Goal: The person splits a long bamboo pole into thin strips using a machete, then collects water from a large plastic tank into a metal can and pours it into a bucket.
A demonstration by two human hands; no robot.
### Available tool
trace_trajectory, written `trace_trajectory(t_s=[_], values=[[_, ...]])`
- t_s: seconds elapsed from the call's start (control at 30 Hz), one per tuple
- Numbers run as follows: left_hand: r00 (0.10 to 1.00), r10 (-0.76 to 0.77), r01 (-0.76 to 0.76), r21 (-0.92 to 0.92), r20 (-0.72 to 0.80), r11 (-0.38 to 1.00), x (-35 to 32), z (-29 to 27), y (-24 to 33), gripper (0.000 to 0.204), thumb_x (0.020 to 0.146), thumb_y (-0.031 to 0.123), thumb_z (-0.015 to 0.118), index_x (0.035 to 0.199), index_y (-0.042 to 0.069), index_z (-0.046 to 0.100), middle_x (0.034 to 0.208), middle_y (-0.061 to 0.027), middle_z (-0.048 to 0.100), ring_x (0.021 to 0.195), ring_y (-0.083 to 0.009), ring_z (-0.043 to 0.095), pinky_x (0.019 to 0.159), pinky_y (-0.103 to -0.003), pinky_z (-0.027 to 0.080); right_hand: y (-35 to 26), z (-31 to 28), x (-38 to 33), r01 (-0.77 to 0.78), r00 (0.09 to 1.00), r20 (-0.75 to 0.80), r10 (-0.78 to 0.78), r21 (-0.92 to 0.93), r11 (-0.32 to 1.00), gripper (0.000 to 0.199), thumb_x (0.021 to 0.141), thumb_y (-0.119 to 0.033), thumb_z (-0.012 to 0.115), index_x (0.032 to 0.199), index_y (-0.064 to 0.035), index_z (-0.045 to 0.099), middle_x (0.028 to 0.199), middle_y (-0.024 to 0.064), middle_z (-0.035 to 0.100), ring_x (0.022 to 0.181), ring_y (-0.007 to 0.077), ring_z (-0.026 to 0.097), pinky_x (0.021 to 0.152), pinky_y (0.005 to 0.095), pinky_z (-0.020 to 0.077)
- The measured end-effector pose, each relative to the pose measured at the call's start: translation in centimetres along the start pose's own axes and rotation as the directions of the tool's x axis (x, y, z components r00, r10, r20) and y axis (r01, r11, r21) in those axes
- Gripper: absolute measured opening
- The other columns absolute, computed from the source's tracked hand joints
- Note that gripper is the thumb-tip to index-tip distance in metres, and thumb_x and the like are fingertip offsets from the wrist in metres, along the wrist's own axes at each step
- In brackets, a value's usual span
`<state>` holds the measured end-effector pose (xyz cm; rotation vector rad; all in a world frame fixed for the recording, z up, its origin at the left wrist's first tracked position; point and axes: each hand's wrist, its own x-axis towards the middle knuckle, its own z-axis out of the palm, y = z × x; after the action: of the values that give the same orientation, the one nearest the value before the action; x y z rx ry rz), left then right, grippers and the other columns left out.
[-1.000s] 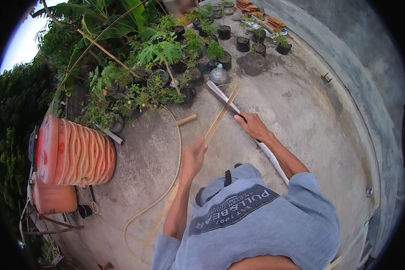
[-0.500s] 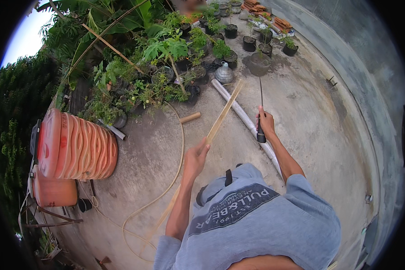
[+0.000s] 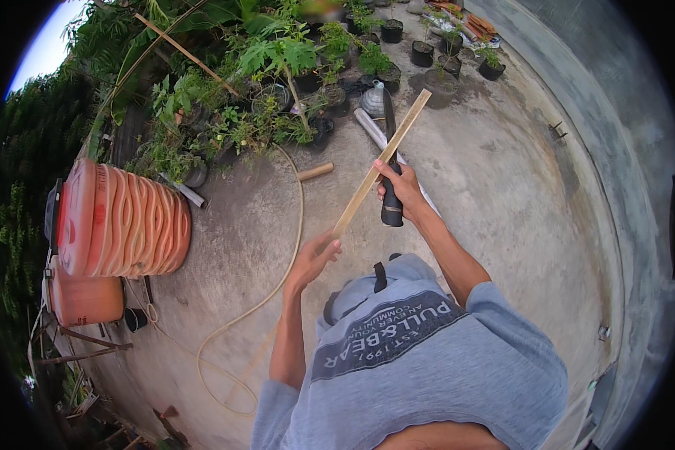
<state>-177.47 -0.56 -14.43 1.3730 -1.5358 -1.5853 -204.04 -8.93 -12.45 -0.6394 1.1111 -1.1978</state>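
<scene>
A long pale bamboo strip (image 3: 361,196) slants up and to the right in front of me. My left hand (image 3: 316,259) is closed around its lower part, with fingers partly hidden. Its lower end runs down behind my left forearm. My right hand (image 3: 403,189) grips the black handle of a machete (image 3: 389,124), whose dark blade points up, away from me. The strip crosses over the machete close to the handle, and my right thumb lies against the strip there. Whether the blade's edge touches the strip I cannot tell.
A silvery pole (image 3: 370,129) lies on the concrete floor beyond my right hand. Nearby are a short bamboo piece (image 3: 315,172) and a looping pale hose (image 3: 302,196). Potted plants (image 3: 277,56) crowd the far side. Orange barrels (image 3: 127,225) stand left; a grey wall (image 3: 615,97) curves along the right.
My right hand has moved left with the machete, bringing it up to the bamboo strip, with the blade now broadside in view. My left hand has shifted slightly left and down.
</scene>
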Motion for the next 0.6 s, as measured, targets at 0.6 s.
trace_trajectory(t_s=[0.6], values=[[0.992,-0.076,0.075,-0.013,-0.104,0.997,3.1,0.5,5.8,0.043,0.101,0.028,0.065,0.138,0.005,0.063,0.065,0.0079,0.042,0.059,-0.0040,0.035,0.052,-0.024,0.027,5.0,-1.5,-4.1,0.483,0.850,0.333,-0.407,-0.802,0.352,0.025,0.085,-0.022,0.071,0.085,0.0014,0.063,0.070,0.0223,0.064,0.064,0.0366,0.066,0.062,0.0450,0.0497]])
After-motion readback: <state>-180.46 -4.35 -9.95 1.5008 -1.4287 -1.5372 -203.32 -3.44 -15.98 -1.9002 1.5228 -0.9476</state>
